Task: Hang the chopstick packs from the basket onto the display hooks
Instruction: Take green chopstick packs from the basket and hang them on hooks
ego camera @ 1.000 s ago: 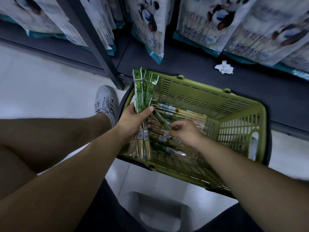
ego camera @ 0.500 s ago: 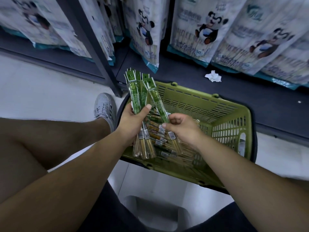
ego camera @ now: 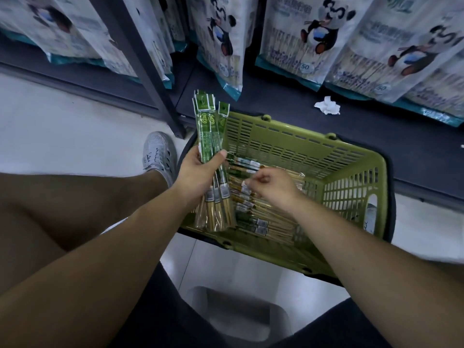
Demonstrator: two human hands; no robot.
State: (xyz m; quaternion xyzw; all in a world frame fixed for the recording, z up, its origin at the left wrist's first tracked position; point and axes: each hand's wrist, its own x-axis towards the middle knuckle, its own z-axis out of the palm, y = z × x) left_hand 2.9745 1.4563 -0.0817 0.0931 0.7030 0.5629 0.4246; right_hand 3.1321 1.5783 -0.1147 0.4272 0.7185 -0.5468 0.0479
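My left grip [ego camera: 198,177] clasps a bundle of chopstick packs [ego camera: 209,136]; my right grip [ego camera: 272,188] curls over more in the basket [ego camera: 288,149], hold unclear. I judge none hung.

Dim bluish light, soft blur, wide-angle warping

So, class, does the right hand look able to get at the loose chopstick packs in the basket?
Probably yes. The right hand is low over the loose packs inside the open-topped basket, and the left hand holds its bundle off to one side.
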